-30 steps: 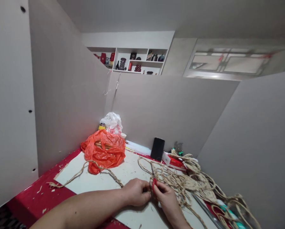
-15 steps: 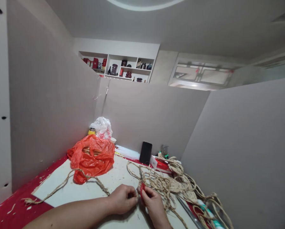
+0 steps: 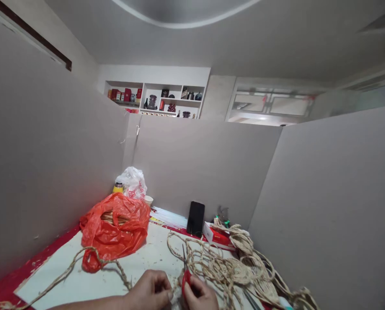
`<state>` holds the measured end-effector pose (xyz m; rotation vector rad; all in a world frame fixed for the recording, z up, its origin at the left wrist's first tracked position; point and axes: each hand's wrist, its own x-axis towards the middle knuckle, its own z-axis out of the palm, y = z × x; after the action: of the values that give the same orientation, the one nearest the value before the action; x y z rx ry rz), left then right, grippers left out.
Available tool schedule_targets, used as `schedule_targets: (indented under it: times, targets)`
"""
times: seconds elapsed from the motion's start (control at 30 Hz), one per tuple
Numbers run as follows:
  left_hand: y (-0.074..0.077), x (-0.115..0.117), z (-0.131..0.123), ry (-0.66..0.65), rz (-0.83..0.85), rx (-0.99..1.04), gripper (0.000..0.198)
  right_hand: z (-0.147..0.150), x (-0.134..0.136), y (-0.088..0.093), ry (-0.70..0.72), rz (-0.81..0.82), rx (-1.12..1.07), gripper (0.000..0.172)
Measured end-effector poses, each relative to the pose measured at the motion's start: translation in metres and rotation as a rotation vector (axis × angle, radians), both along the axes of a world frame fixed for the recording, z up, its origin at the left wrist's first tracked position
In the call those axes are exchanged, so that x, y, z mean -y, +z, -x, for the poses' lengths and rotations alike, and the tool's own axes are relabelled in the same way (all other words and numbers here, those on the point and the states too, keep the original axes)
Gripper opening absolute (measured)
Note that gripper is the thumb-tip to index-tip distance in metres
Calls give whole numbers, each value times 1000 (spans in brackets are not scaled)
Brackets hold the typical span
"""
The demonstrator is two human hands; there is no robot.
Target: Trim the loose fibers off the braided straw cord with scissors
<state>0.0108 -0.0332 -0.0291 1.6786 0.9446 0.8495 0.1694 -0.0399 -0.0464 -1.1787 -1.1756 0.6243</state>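
At the bottom edge, my left hand [image 3: 151, 289] is curled, pinching a braided straw rope [image 3: 92, 262] that trails off to the left across the white sheet [image 3: 82, 284]. Close beside it my right hand [image 3: 199, 297] grips red-handled scissors [image 3: 186, 275], their thin blades pointing up and away from me. The two hands nearly touch. A tangled heap of straw rope and coiled braids [image 3: 234, 267] lies just right of my right hand.
An orange plastic bag [image 3: 115, 230] with straw inside sits at the left. Behind it are a white bag [image 3: 133, 183], a yellow-capped bottle [image 3: 118, 187] and a small cup [image 3: 148, 200]. A black phone [image 3: 195, 218] leans on the back partition, beside a red box [image 3: 218, 236]. Grey partitions enclose the table.
The camera has tilted upward, so my hands have dropped to the bottom edge. They keep the same grip on rope and scissors.
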Motion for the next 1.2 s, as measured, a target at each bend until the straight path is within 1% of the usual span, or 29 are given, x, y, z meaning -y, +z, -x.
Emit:
schedule_targets:
  times: [0.13, 0.23, 0.33, 0.4, 0.5, 0.67, 0.87, 1.0, 1.1, 1.2]
  targets:
    - [6, 10, 1, -20, -1, -25, 17, -7, 5, -5, -6, 28, 15, 38]
    - [11, 16, 0, -28, 4, -53, 21, -13, 9, -4, 26, 59, 35, 36]
    - [11, 17, -1, -30, 22, -17, 25, -16, 11, 1, 69, 77, 48, 35]
    - [9, 15, -1, -26, 11, 12, 25, -15, 12, 5, 72, 74, 41, 34]
    - [8, 12, -1, -18, 4, 28, 25, -13, 15, 10, 50, 65, 14, 32]
    - [15, 11, 0, -41, 36, 42, 20, -14, 22, 17, 5, 70, -46, 29]
    - [20, 12, 1, -134, 111, 38, 16, -13, 26, 19, -33, 109, -116, 31]
    - [20, 11, 1, -157, 151, 43, 21, -12, 26, 20, -33, 132, -157, 30]
    - [19, 9, 0, -182, 197, 36, 24, -15, 25, 21, -51, 124, -191, 33]
    - [20, 6, 3, -213, 225, 2, 22, -20, 24, 24, -93, 97, -229, 37]
